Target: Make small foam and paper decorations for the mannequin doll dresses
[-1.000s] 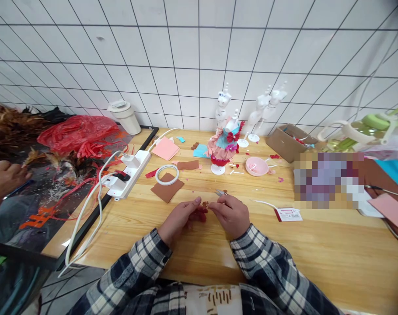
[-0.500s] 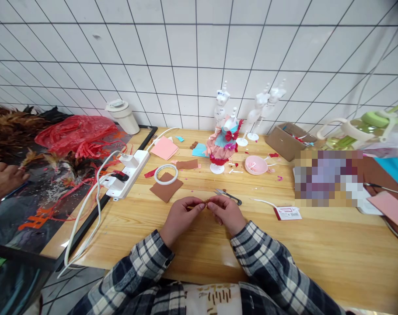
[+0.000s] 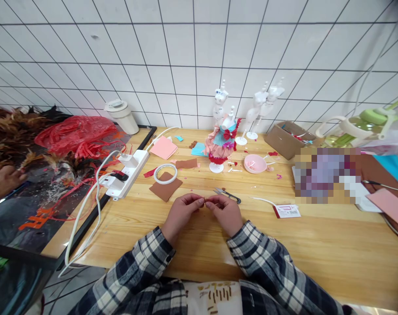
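Over the front of the wooden table, my left hand (image 3: pixel 182 216) and my right hand (image 3: pixel 228 214) meet fingertip to fingertip. Both are closed in a pinch on a small brown piece (image 3: pixel 204 200), mostly covered by the fingers, its material too small to make out. Just behind my right hand lies a pair of thread snips (image 3: pixel 230 194) with black handles. Left of my hands, a brown sheet (image 3: pixel 165 189) has a white roll of tape (image 3: pixel 157 176) resting partly on it. Farther back stands a small white mannequin dressed in a blue, pink and red ruffled dress (image 3: pixel 221 151).
A white power strip (image 3: pixel 128 175) with cables runs along the left edge. Beyond it, another person's hand (image 3: pixel 4 183) is among feathers. White mannequins (image 3: pixel 256 107), a pink dish (image 3: pixel 255 164), a cardboard box (image 3: pixel 281 142) and a tag (image 3: pixel 287 211) are at centre and right.
My right hand has shifted slightly left and its fingers have curled a little differently around the small brown piece. The whole view has moved very slightly.
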The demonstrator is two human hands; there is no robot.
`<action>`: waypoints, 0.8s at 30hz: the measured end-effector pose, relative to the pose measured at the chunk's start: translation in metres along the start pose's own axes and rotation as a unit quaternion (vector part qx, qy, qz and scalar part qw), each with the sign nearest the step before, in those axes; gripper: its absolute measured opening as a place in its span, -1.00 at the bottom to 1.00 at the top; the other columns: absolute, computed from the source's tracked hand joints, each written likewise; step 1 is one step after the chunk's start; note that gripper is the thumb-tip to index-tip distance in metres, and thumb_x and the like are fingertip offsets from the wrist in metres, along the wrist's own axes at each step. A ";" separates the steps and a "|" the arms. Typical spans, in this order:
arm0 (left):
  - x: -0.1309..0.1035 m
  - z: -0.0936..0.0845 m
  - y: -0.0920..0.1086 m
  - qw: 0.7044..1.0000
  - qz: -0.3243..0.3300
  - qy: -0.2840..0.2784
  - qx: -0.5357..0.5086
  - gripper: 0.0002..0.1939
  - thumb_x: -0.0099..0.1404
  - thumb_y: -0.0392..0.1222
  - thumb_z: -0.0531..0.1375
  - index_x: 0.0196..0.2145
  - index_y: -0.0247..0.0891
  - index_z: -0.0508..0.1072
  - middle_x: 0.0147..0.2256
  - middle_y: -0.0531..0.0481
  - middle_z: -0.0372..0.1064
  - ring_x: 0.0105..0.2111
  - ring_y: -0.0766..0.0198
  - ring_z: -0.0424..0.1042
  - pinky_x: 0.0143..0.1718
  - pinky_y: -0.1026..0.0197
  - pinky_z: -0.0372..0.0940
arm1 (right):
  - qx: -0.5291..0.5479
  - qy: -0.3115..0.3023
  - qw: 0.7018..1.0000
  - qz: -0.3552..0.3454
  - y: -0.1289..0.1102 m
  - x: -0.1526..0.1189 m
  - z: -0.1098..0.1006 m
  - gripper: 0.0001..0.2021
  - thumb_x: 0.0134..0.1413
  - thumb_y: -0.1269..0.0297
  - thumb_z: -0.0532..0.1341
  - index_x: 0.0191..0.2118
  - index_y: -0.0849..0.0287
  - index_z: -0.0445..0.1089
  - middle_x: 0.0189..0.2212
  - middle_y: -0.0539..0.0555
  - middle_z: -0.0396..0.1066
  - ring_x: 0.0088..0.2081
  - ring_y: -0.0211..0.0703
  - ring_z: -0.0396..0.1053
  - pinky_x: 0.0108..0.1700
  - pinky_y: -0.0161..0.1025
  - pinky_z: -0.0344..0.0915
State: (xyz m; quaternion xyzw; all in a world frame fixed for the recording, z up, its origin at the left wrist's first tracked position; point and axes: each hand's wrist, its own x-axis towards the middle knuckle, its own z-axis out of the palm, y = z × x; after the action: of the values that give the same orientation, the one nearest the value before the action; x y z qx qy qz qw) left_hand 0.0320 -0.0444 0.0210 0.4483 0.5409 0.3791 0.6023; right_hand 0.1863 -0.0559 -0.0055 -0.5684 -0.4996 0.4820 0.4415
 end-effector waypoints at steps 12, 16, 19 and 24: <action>0.012 -0.003 0.002 0.997 0.040 0.010 0.062 -0.48 0.14 0.06 0.24 -0.01 -0.27 0.43 -0.17 -0.12 0.47 -0.20 0.16 0.43 -0.26 0.20 0.32 | 0.089 0.021 0.996 0.018 0.004 0.008 -0.008 -0.75 -0.10 0.11 0.30 -0.36 0.19 0.43 -0.56 0.00 0.39 -0.65 -0.34 0.12 -0.64 -0.34 0.09; 0.055 -0.013 0.004 0.978 0.115 0.056 0.165 -0.52 0.13 -0.02 0.24 -0.03 -0.32 0.44 -0.18 -0.16 0.47 -0.15 0.13 0.44 -0.08 0.09 0.32 | 0.130 0.040 0.991 -0.013 0.005 0.010 -0.009 -0.77 -0.11 0.14 0.31 -0.36 0.20 0.44 -0.46 0.04 0.44 -0.56 -0.33 0.18 -0.54 -0.34 0.15; 0.091 -0.008 0.007 0.966 0.129 0.043 0.219 -0.47 0.14 -0.10 0.24 0.05 -0.36 0.37 -0.06 -0.25 0.44 -0.07 0.10 0.43 -0.05 0.08 0.33 | 0.133 0.027 0.990 -0.029 0.005 0.011 -0.009 -0.80 -0.10 0.16 0.32 -0.38 0.19 0.47 -0.50 0.02 0.41 -0.53 -0.32 0.20 -0.50 -0.34 0.17; 0.127 0.020 0.011 0.894 0.240 0.042 0.376 -0.57 0.19 -0.08 0.21 -0.01 -0.29 0.41 -0.06 -0.17 0.46 -0.06 0.12 0.42 -0.04 0.13 0.29 | 0.249 0.055 0.967 -0.010 -0.002 0.030 -0.016 -0.78 -0.21 0.17 0.38 -0.40 0.17 0.48 -0.20 0.09 0.44 -0.45 -0.30 0.29 -0.56 -0.37 0.18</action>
State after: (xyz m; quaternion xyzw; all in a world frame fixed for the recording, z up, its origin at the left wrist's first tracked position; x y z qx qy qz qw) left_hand 0.0684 0.0758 -0.0078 0.7415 0.5434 0.2988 0.2561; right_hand 0.2030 -0.0259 -0.0042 -0.4608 -0.3442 0.5553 0.6006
